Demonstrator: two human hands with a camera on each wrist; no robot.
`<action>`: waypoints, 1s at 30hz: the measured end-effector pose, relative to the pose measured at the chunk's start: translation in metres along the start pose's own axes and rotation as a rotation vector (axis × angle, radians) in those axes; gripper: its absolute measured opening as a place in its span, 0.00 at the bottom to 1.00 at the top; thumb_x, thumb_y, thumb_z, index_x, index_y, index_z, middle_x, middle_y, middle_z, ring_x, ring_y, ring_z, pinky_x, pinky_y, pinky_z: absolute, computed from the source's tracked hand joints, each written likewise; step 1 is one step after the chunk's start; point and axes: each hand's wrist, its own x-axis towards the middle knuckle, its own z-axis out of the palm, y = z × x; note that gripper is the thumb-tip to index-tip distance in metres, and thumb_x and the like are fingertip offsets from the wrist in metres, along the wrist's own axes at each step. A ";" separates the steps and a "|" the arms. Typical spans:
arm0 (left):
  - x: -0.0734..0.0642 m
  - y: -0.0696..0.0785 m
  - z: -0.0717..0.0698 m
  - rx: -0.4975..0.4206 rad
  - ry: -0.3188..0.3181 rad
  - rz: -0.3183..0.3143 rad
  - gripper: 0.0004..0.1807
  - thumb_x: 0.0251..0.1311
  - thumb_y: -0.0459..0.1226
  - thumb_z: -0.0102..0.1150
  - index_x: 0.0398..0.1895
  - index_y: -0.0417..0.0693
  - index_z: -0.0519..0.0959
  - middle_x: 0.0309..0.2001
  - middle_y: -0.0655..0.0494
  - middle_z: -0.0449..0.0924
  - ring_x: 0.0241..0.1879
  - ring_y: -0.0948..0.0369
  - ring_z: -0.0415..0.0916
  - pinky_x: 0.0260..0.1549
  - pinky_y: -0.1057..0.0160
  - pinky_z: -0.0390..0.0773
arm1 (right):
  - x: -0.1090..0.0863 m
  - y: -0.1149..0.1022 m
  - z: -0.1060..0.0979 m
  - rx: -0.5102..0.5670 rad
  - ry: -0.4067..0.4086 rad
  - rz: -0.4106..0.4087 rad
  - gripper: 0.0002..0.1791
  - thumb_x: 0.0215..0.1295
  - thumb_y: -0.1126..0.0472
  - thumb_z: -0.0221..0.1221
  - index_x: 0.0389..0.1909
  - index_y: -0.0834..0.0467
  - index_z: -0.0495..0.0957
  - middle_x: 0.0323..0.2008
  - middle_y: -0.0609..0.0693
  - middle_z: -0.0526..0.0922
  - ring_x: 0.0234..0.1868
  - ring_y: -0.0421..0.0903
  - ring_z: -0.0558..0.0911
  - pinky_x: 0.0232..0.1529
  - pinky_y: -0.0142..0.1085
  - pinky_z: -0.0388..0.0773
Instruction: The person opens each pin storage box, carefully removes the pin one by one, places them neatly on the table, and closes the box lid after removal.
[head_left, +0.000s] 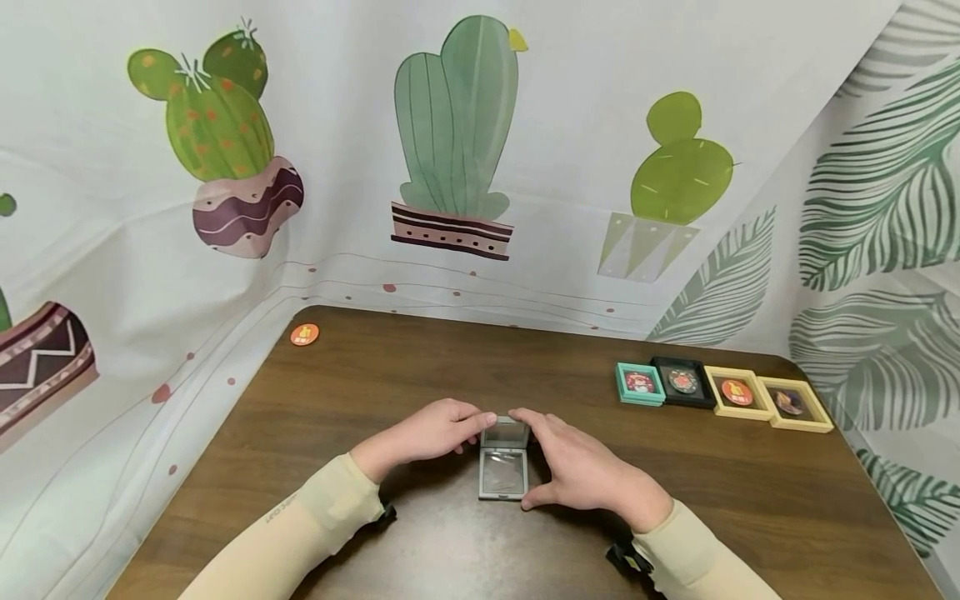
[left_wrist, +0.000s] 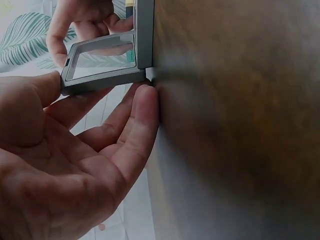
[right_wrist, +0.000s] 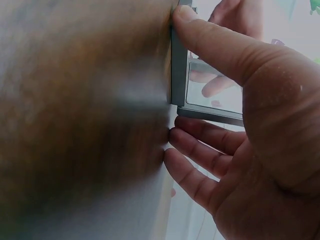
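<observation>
A small grey hinged display frame (head_left: pixel 503 497) with clear film windows stands on the table in front of me, its near half flat and its far half, the lid (left_wrist: pixel 102 80), raised. My left hand (head_left: pixel 438 429) pinches the lid's left edge, thumb on its top corner and fingers behind it in the left wrist view. My right hand (head_left: pixel 577 467) spans the frame's right side. Its thumb (right_wrist: pixel 215 37) presses the near corner of the flat half, while the index fingertip touches the lid's top edge. The other right fingers extend behind the lid, close to the tabletop.
At the right back, a teal frame (head_left: pixel 640 401), a black frame (head_left: pixel 693 404) and two yellow frames (head_left: pixel 738 412) stand in a row, each holding a round badge. An orange round badge (head_left: pixel 304 334) lies at the table's far left corner. Behind the brown table (head_left: pixel 360 358) hangs a cactus-print cloth (head_left: pixel 337 150).
</observation>
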 end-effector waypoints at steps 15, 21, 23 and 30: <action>-0.006 0.004 -0.004 0.221 -0.092 0.211 0.23 0.83 0.55 0.58 0.59 0.49 0.91 0.51 0.63 0.88 0.51 0.66 0.84 0.55 0.58 0.83 | 0.001 0.003 -0.002 -0.076 0.004 -0.061 0.59 0.55 0.40 0.85 0.81 0.58 0.65 0.68 0.52 0.79 0.67 0.47 0.78 0.66 0.49 0.80; -0.008 0.003 -0.002 0.257 -0.104 0.313 0.23 0.77 0.52 0.68 0.59 0.42 0.90 0.48 0.59 0.87 0.45 0.67 0.83 0.50 0.64 0.84 | 0.002 0.001 -0.002 -0.130 -0.010 -0.090 0.53 0.57 0.38 0.83 0.77 0.59 0.73 0.62 0.48 0.80 0.61 0.46 0.78 0.60 0.46 0.82; -0.009 0.003 0.000 0.277 -0.105 0.317 0.24 0.76 0.52 0.70 0.59 0.42 0.90 0.49 0.58 0.87 0.45 0.66 0.83 0.49 0.65 0.84 | 0.002 0.001 -0.001 -0.152 -0.010 -0.104 0.50 0.58 0.38 0.82 0.75 0.59 0.76 0.60 0.47 0.80 0.60 0.45 0.77 0.59 0.45 0.82; -0.013 0.007 0.003 0.372 -0.101 0.334 0.26 0.73 0.53 0.71 0.59 0.41 0.88 0.48 0.58 0.85 0.45 0.62 0.82 0.49 0.64 0.82 | 0.001 0.000 0.000 -0.177 -0.003 -0.126 0.45 0.60 0.37 0.81 0.71 0.58 0.81 0.57 0.45 0.79 0.57 0.44 0.77 0.55 0.42 0.83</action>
